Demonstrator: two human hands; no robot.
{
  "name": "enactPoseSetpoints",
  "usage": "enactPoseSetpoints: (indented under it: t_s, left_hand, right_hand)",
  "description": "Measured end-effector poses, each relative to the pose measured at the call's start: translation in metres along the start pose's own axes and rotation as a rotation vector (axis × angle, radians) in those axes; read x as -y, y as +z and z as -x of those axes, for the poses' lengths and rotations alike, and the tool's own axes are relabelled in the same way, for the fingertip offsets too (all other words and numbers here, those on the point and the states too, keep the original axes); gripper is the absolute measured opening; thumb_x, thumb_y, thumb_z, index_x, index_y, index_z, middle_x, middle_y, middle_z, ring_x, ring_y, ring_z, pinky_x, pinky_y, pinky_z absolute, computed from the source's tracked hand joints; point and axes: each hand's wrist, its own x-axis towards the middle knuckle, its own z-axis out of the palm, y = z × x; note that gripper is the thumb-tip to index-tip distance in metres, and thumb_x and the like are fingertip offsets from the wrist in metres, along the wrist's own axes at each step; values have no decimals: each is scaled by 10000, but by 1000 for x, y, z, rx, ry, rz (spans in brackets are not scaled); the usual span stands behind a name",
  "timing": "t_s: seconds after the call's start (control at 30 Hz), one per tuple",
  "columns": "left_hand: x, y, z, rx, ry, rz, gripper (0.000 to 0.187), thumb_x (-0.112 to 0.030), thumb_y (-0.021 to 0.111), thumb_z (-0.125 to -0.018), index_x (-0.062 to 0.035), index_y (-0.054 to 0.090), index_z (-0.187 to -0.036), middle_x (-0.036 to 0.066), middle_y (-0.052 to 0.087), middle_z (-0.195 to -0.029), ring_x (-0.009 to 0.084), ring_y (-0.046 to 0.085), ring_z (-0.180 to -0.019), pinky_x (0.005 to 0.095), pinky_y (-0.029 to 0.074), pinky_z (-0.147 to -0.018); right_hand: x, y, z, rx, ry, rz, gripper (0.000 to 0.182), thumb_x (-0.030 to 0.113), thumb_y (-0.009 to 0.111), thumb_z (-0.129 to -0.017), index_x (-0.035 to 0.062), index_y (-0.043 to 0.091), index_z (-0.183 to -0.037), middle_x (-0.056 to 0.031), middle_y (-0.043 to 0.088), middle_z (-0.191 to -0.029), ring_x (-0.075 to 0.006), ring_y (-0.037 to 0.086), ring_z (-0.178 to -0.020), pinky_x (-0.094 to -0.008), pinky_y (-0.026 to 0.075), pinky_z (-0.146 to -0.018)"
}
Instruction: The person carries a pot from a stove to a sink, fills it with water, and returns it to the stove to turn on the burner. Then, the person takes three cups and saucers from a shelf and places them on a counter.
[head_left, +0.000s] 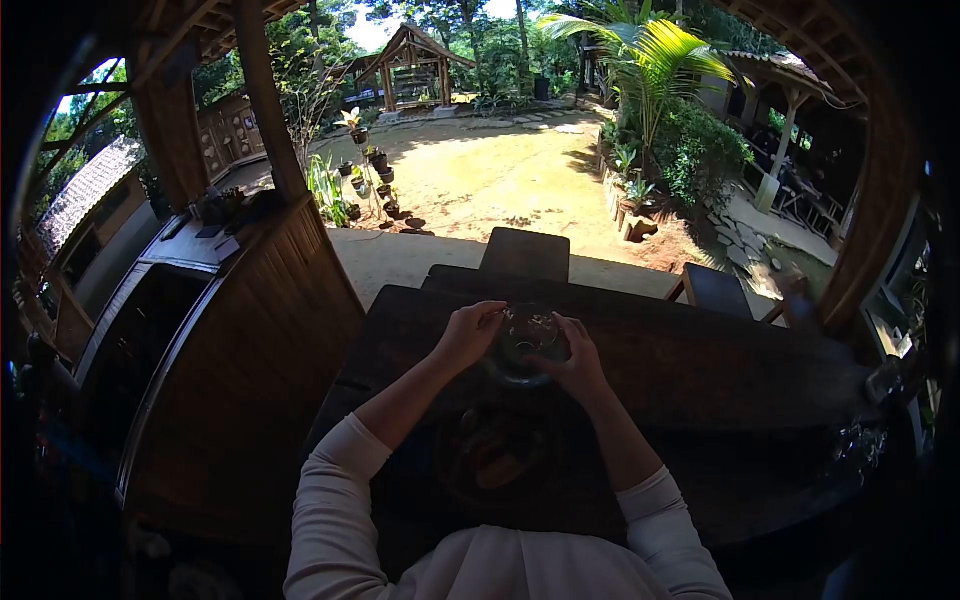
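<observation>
dish [527, 345], clear and round, clasped between left hand [472, 334] and right hand [577, 361], over dark table [680, 370].

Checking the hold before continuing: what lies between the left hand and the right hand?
A clear, round, glass-looking vessel lies between the left hand and right hand, as the head view shows.

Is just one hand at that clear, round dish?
No, the left hand and right hand are both at the clear, round dish, on opposite sides.
</observation>
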Motion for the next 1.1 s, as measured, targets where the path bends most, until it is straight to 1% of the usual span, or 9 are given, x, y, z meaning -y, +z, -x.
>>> enactPoseSetpoints:
  t_s: [0.07,0.3,0.37,0.47,0.57,0.7,0.9,0.97,1.1]
  left_hand:
    - [-6,-8,5,38,-83,-51,244,-104,554,-819,-18,583,-1045,113,646,-839,109,605,-786,235,463,-692]
    - [2,-16,17,8,-77,-6,272,-92,590,-790,-6,582,-1047,103,649,-846,104,603,-781,231,468,-687]
    - [2,-15,19,-18,-88,39,291,-127,634,-756,-4,595,-1016,150,645,-824,169,632,-783,258,486,-690]
    - [4,-15,21,-20,-86,20,283,-128,634,-758,-2,597,-1008,151,644,-833,170,632,-789,263,487,-697]
    - [3,-16,22,4,-95,-14,271,-98,607,-784,0,582,-1035,114,647,-865,125,613,-804,239,474,-702]
    - [4,-14,24,-10,-93,30,265,-98,606,-785,2,577,-1029,118,644,-889,138,615,-826,245,476,-710]
    - [-4,-16,27,-3,-87,-6,281,-97,594,-796,3,551,-1055,127,640,-904,168,613,-874,262,479,-730]
    - [-9,-17,32,-19,-107,55,309,-111,600,-783,17,538,-1058,167,624,-926,241,617,-876,302,490,-751]
    - [-27,-27,63,-55,-46,-37,294,-85,571,-814,8,522,-1089,151,612,-970,196,587,-950,258,481,-742]
  right_hand:
    - [-1,-2,-4,43,13,-32,751,284,777,-600,-14,423,-1192,-122,498,-1107,-218,512,-1028,-316,421,-871]
    - [-10,0,-12,197,139,-310,756,183,778,-622,7,383,-1243,-133,512,-1144,-209,506,-1063,-319,427,-877]
    - [-12,-2,-13,223,144,-328,760,163,777,-624,11,376,-1251,-135,517,-1144,-206,507,-1064,-320,428,-877]
    - [-13,-2,-13,246,122,-340,763,160,774,-628,15,370,-1259,-131,520,-1146,-197,507,-1061,-316,427,-876]
    - [-16,-1,-13,250,113,-325,760,149,772,-629,17,370,-1259,-128,521,-1148,-195,506,-1063,-316,426,-876]
    - [-19,-1,-12,244,104,-320,765,142,773,-627,17,365,-1262,-127,524,-1142,-192,507,-1061,-316,424,-882]
    - [-21,-1,-11,250,88,-308,782,140,777,-624,14,349,-1266,-134,485,-1182,-200,480,-1094,-315,415,-895]
    - [-22,-3,-9,243,63,-277,792,142,778,-624,15,339,-1271,-138,465,-1203,-202,465,-1111,-314,411,-899]
    - [-7,-16,10,115,9,-222,808,119,766,-631,41,302,-1288,-147,437,-1222,-210,440,-1140,-340,373,-937]
